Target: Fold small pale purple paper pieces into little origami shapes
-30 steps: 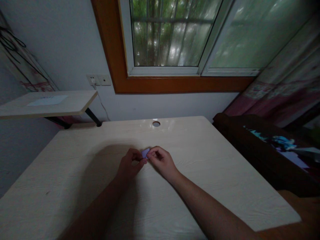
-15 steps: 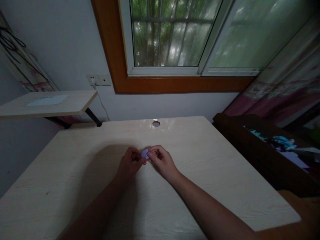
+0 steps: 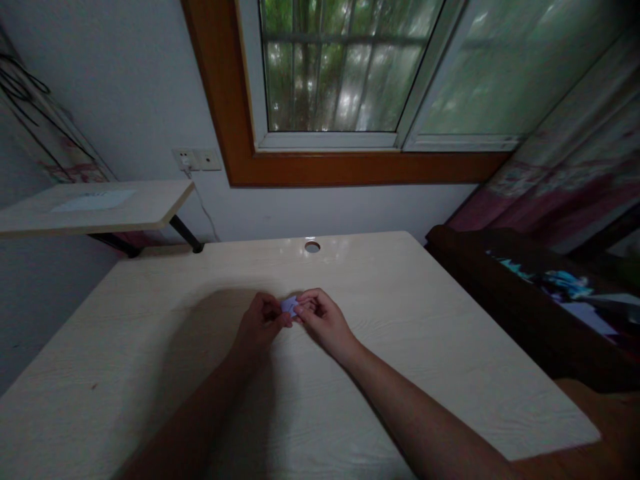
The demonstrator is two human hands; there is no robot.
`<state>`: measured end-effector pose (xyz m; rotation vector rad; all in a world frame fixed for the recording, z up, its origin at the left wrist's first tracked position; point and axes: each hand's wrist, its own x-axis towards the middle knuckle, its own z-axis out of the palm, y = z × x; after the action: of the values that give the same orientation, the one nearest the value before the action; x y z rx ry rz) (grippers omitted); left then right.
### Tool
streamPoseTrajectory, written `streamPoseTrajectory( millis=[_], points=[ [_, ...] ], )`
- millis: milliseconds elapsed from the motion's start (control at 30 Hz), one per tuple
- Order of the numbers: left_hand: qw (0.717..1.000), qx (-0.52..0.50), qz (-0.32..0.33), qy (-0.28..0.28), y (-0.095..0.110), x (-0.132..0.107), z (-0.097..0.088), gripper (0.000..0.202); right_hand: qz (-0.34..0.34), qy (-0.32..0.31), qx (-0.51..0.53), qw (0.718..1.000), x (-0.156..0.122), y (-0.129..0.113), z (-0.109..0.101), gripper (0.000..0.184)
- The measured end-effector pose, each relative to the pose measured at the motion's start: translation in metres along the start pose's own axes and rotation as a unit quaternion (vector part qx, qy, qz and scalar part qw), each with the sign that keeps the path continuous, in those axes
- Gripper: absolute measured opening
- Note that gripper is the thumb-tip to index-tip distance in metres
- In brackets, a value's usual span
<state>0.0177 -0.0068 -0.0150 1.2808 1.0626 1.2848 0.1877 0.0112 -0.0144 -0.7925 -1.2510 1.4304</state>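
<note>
Between my two hands is a small piece of folded pale purple paper [image 3: 289, 306], just above or on the desk top. My left hand [image 3: 260, 323] pinches its left side between thumb and fingers. From the right, my right hand [image 3: 323, 320] grips the other side, with the thumb on the near face and the fingers curled behind. The fingertips cover parts of the paper, so its full shape is hidden.
The pale wooden desk [image 3: 350, 400] lies under both arms, with a round cable hole [image 3: 313, 247] near its back edge. A raised shelf [image 3: 165, 210] stands at the back left. Dark wooden furniture [image 3: 480, 300] with cloth items is on the right, below a window [image 3: 345, 73].
The paper shows slightly more of its face and a pointed upper edge between the fingers. Both hands stay in nearly the same place.
</note>
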Motion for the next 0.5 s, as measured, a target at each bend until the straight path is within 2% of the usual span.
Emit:
streamPoseTrajectory(
  millis=[500],
  points=[
    [1.0, 0.027, 0.004, 0.001, -0.0004, -0.0005, 0.0005, 0.034, -0.003, 0.012, -0.017, 1.0, -0.0001, -0.0033, 0.0022, 0.023]
  ],
)
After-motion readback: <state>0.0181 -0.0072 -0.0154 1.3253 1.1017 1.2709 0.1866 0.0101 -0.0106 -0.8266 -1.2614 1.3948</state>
